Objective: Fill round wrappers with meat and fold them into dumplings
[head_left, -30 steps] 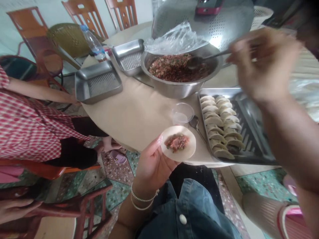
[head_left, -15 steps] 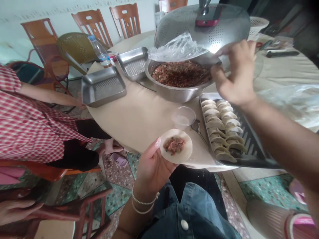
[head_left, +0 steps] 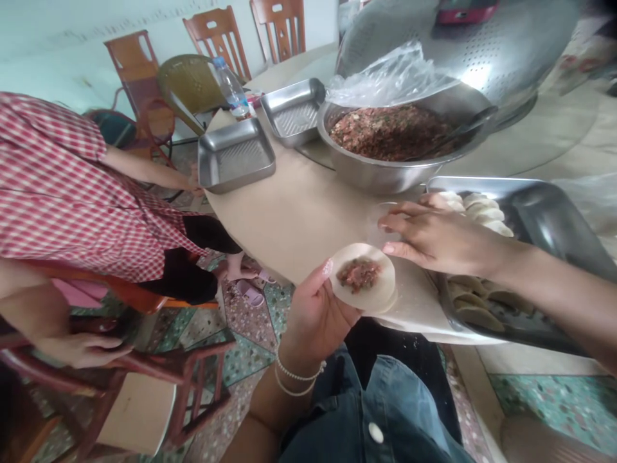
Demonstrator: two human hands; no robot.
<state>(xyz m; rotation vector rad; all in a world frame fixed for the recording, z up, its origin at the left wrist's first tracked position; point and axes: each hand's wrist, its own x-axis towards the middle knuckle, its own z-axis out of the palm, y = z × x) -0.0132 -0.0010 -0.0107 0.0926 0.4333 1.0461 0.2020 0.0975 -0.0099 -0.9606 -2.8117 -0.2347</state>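
My left hand (head_left: 321, 315) holds a round dumpling wrapper (head_left: 386, 283) flat on its fingers, thumb over the edge. A small mound of meat filling (head_left: 359, 275) lies in the wrapper's middle. Just beyond it, my right hand (head_left: 421, 235) reaches over a small clear plastic bowl (head_left: 378, 225), fingers extended and apart. Its fingertips are at the bowl; whether they touch inside I cannot tell. Under my right forearm, a metal tray (head_left: 540, 193) carries rows of folded dumplings (head_left: 482, 209). A large steel bowl (head_left: 380, 177) of meat filling, with a utensil (head_left: 463, 128) leaning in it, stands behind.
Two metal trays (head_left: 236, 154) (head_left: 294, 112) and a plastic bottle (head_left: 231, 87) stand at the table's far left. Plastic film (head_left: 385, 80) and a large perforated steel vessel (head_left: 506, 51) are behind the bowl. A person in a checked shirt (head_left: 72, 193) stands left, near wooden chairs (head_left: 193, 386).
My right hand has left the steel bowl's rim and come down to the small clear bowl. The view has shifted left. My left hand still holds the filled wrapper.
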